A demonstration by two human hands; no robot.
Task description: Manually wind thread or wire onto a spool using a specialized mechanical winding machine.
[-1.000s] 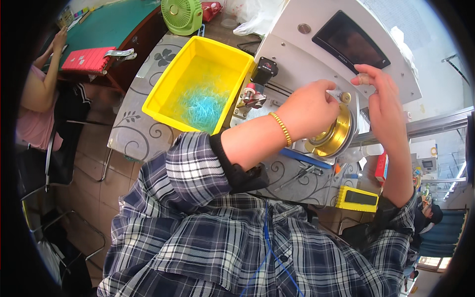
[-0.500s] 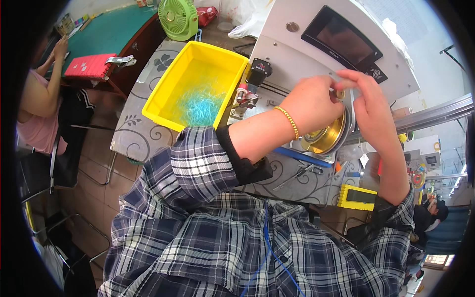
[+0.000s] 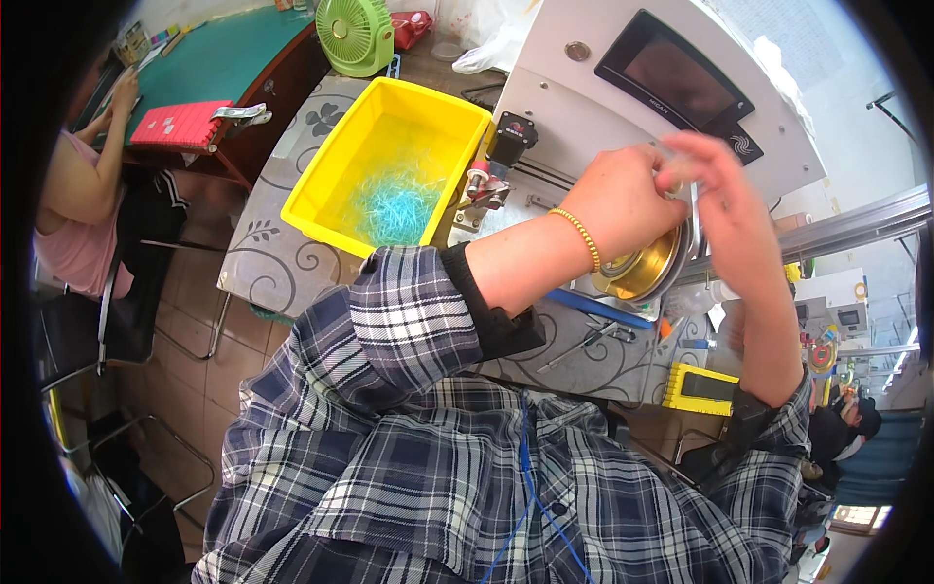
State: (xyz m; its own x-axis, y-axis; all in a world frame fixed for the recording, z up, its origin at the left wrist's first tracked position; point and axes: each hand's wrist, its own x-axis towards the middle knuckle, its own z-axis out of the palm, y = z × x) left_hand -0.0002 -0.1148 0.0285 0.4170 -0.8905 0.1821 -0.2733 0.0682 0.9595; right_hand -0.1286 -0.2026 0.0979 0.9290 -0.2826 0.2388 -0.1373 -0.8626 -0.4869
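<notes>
Head view: one round, glossy gold spool [image 3: 639, 276] sits toward three o'clock, partly covered by your left hand [image 3: 626, 200]. Your right hand [image 3: 732, 209], blurred, is beside it at two; neither grip's state can be told. One yellow bin [image 3: 342, 156] stands at eleven.

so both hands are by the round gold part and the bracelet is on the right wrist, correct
Wrong side: the head view shows the bracelet on the wrist of the left hand. That hand and the right hand are by the round gold part.
</notes>
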